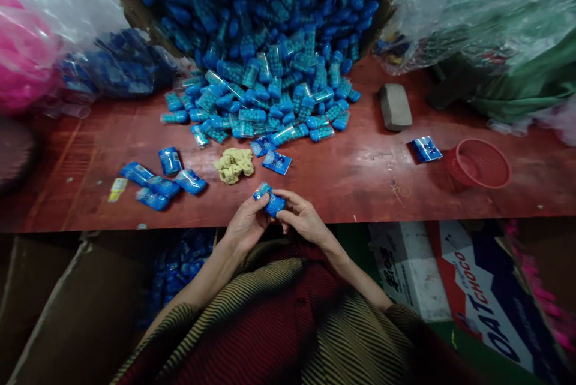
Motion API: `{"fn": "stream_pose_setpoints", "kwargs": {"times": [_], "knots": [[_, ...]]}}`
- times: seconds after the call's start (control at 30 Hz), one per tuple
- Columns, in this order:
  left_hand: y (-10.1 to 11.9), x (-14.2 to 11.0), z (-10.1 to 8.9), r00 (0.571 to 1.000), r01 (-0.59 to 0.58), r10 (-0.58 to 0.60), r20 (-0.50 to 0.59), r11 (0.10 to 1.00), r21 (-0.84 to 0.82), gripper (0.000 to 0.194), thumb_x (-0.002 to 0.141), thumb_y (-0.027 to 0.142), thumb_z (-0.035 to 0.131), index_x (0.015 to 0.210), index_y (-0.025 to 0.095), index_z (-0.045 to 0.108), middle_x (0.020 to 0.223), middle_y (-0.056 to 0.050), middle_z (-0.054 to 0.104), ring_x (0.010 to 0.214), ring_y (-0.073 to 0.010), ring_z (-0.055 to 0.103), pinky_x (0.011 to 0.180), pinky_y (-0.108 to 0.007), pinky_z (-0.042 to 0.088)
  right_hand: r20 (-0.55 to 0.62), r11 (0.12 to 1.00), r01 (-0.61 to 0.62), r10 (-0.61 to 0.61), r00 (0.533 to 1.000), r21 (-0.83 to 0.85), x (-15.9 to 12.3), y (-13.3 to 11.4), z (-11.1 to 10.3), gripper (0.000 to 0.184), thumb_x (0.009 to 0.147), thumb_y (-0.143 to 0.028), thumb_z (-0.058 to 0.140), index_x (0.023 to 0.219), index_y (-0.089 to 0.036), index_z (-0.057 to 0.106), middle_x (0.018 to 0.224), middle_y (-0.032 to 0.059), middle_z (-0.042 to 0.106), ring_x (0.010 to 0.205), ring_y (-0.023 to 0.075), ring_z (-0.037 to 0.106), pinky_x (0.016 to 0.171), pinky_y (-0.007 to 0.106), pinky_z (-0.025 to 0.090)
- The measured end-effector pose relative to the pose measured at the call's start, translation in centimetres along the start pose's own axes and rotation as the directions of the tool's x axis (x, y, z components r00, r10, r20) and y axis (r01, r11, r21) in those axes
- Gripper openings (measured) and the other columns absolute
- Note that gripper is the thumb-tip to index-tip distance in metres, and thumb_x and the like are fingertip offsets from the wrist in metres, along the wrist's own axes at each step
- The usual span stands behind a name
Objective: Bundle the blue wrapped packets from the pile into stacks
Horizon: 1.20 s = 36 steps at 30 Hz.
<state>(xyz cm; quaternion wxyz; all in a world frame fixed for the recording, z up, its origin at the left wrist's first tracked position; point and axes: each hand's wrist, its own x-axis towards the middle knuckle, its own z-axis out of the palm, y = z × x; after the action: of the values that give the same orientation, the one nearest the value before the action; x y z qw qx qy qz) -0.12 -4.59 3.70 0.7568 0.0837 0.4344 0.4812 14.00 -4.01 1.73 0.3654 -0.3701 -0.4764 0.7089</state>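
Note:
At the near edge of a red wooden table [351,175], my left hand [245,226] and my right hand [302,217] are both closed round one small blue packet [269,199]. A big heap of blue-capped clear tubes [270,91] spills from a cardboard box toward the middle of the table. Two flat blue sachets [276,161] lie just in front of the heap. A crumpled yellow cloth [234,164] sits beside them. Several filled blue packets [164,184] lie in a loose group to the left of my hands.
A small red mesh basket [477,163] and one blue sachet [425,149] sit at the right. A brownish block [395,106] lies behind them. Plastic bags [472,13] crowd the back corners. Under the table are a box of blue packets [180,262] and printed cartons [481,289].

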Motion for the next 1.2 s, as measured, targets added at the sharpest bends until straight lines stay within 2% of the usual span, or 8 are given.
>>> {"fn": "stream_pose_setpoints", "kwargs": {"times": [0.3, 0.5, 0.67, 0.73, 0.8, 0.93, 1.03, 1.2], "knots": [[-0.2, 0.1, -0.4, 0.996, 0.005, -0.004, -0.088, 1.0, 0.007, 0.013, 0.074, 0.021, 0.068, 0.077, 0.013, 0.059, 0.065, 0.0, 0.059, 0.053, -0.0095, 0.054, 0.041, -0.018, 0.045, -0.129, 0.916, 0.198, -0.256, 0.958, -0.348, -0.3, 0.5, 0.0, 0.02, 0.086, -0.029, 0.055, 0.098, -0.021, 0.069, 0.071, -0.0005, 0.067, 0.049, 0.0093, 0.06, 0.049, 0.022, 0.05], [-0.5, -0.1, 0.0, 0.993, 0.063, -0.062, -0.098, 0.998, 0.006, 0.01, 0.075, 0.019, 0.067, 0.078, 0.012, 0.06, 0.067, -0.001, 0.061, 0.054, -0.0101, 0.057, 0.041, -0.018, 0.046, 0.074, 0.425, 0.425, -0.632, 0.771, -0.799, -0.2, 0.9, -0.6, 0.024, 0.094, -0.023, 0.041, 0.085, -0.017, 0.063, 0.069, 0.0026, 0.063, 0.058, 0.0113, 0.059, 0.056, 0.022, 0.045], [-0.5, 0.0, 0.2, 0.986, 0.012, -0.019, -0.164, 0.999, -0.04, 0.008, 0.077, 0.017, 0.064, 0.076, 0.014, 0.058, 0.065, 0.0, 0.061, 0.053, -0.0099, 0.057, 0.043, -0.019, 0.048, 0.112, 0.26, 0.452, -0.755, 0.646, -0.853, -0.2, 0.9, -0.2, 0.023, 0.095, -0.019, 0.038, 0.079, -0.017, 0.055, 0.062, 0.0009, 0.056, 0.054, 0.0113, 0.052, 0.054, 0.023, 0.04], [-0.2, 0.0, 0.3, 0.983, -0.005, -0.002, -0.185, 0.999, -0.037, 0.01, 0.076, 0.019, 0.066, 0.076, 0.015, 0.057, 0.067, 0.0, 0.063, 0.055, -0.011, 0.059, 0.046, -0.021, 0.05, 0.057, 0.342, 0.441, -0.734, 0.677, -0.829, -0.5, 0.9, -0.2, 0.022, 0.094, -0.022, 0.039, 0.078, -0.018, 0.054, 0.063, 0.0008, 0.055, 0.055, 0.0116, 0.052, 0.055, 0.023, 0.041], [0.0, 0.0, 0.4, 0.986, -0.022, 0.016, -0.164, 0.999, -0.038, 0.012, 0.075, 0.02, 0.068, 0.076, 0.015, 0.057, 0.07, 0.0, 0.064, 0.06, -0.012, 0.061, 0.052, -0.023, 0.052, -0.112, 0.571, 0.359, -0.629, 0.769, -0.738, -0.7, 1.0, -0.2, 0.019, 0.094, -0.028, 0.04, 0.081, -0.02, 0.052, 0.066, 0.0, 0.055, 0.057, 0.0114, 0.053, 0.057, 0.023, 0.044], [0.0, -0.1, 0.5, 0.992, -0.088, 0.083, -0.096, 0.995, -0.04, 0.017, 0.069, 0.021, 0.074, 0.074, 0.013, 0.06, 0.068, 0.0, 0.064, 0.063, -0.0104, 0.059, 0.064, -0.023, 0.051, -0.298, 0.96, 0.143, -0.213, 0.931, -0.242, -0.7, 1.0, -0.3, 0.026, 0.088, -0.044, 0.048, 0.099, -0.021, 0.049, 0.079, -0.0005, 0.057, 0.058, 0.0094, 0.056, 0.049, 0.021, 0.048], [-0.4, -0.1, 0.5, 0.993, -0.109, 0.109, -0.034, 0.994, -0.018, 0.021, 0.065, 0.024, 0.077, 0.069, 0.013, 0.06, 0.065, 0.0, 0.063, 0.06, -0.0099, 0.057, 0.062, -0.022, 0.048, -0.203, 0.998, 0.041, -0.051, 0.978, -0.055, -0.2, 1.0, 0.0, 0.033, 0.081, -0.048, 0.057, 0.098, -0.02, 0.051, 0.083, -0.0003, 0.058, 0.056, 0.0078, 0.057, 0.042, 0.018, 0.047], [-0.8, -0.1, 0.8, 0.989, -0.138, 0.137, -0.046, 0.99, -0.007, 0.022, 0.066, 0.026, 0.076, 0.077, 0.012, 0.065, 0.073, -0.003, 0.066, 0.064, -0.0107, 0.058, 0.066, -0.023, 0.047, -0.331, 0.996, -0.025, -0.005, 0.944, -0.088, 0.1, 0.9, 0.8, 0.026, 0.078, -0.043, 0.061, 0.088, -0.019, 0.054, 0.083, -0.0002, 0.063, 0.055, 0.0082, 0.058, 0.043, 0.019, 0.05]]}}
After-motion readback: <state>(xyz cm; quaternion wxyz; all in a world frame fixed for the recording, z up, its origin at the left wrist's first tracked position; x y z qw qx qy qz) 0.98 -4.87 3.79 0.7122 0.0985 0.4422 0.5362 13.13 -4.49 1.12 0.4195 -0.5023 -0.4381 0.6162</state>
